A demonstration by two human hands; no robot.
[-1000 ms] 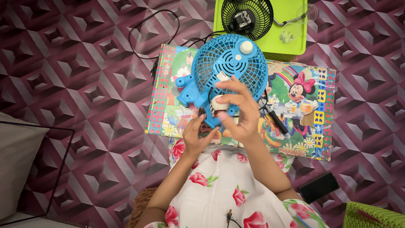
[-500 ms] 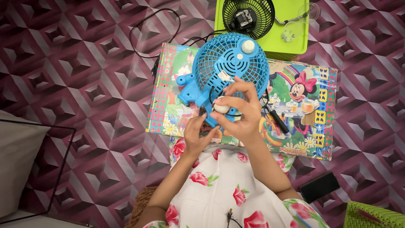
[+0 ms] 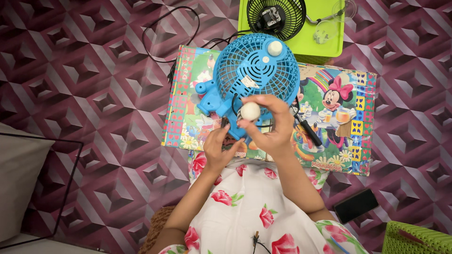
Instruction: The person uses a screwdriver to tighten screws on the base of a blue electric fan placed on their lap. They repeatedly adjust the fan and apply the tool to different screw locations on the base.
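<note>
Head view, looking straight down: a small blue plastic fan with a round grille [image 3: 256, 70] lies flat on a low desk with a colourful cartoon-printed top [image 3: 353, 136], which stands on a floor covered in a purple and maroon geometric pattern [image 3: 94, 70]. The fan's blue base [image 3: 212, 101] points toward the desk's left side, and a white round knob [image 3: 275, 47] sits on the grille's upper part.

The right hand [image 3: 268, 127] is over the lower edge of the fan, its fingers closed around a small white round piece [image 3: 250, 111] held just at the fan's body. The left hand [image 3: 219, 148] rests at the near edge of the desk, just below the fan's base; its fingers are curled, but whether they grip anything cannot be told. A thin black wire [image 3: 234, 106] loops over the fan beside the white piece.

A dark-handled tool [image 3: 308, 131] lies on the desk just right of the right hand. Beyond the desk stands a lime-green tray [image 3: 292, 49] carrying a black round fan grille [image 3: 276, 18]. A black cable [image 3: 169, 33] trails on the floor to the upper left. A black phone [image 3: 356, 205] lies on the floor to the lower right, near a green woven basket [image 3: 414, 240]. The person wears a white garment with red roses [image 3: 254, 207].
</note>
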